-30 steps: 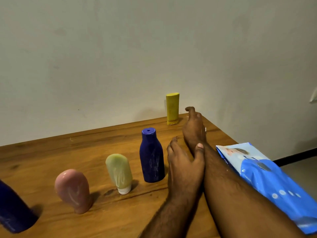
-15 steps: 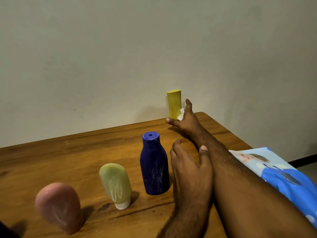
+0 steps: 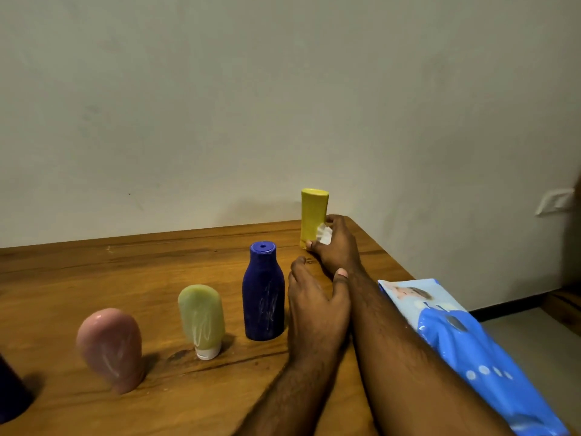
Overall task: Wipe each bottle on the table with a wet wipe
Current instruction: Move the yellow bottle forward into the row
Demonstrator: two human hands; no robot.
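Standing in a row on the wooden counter (image 3: 94, 278) were five bottles, entered from far right to near left:

Yellow bottle (image 3: 312, 212), upright at the far corner by the wall; the right hand (image 3: 338, 247) was curled against its lower side, fingers pinching a white wet wipe (image 3: 324, 235) that touched the bottle. Judged to be the item under wiping.

Blue bottle (image 3: 263, 294), upright, faint pale streaks on its front. The left hand (image 3: 314, 306) rested on the counter just beside it, fingers loosely bent and holding nothing, thumb laid against the right forearm.

Green tube (image 3: 201, 316), standing on its white cap, whitish streaks on its face.

Pink tube (image 3: 110, 347), standing cap-down, similar streaks and a wet-looking sheen.

Dark bottle (image 3: 11, 394), cut off by the left frame edge; its condition could not be told.

Wet wipe pack (image 3: 471, 350), blue, lay along the counter's right edge beside the right forearm.

Progress, as a judgement only: whether the streaks on the three middle items were grime or wipe traces could not be told, so the count of finished bottles stayed open; the yellow bottle was in hand and at least the dark one unverified
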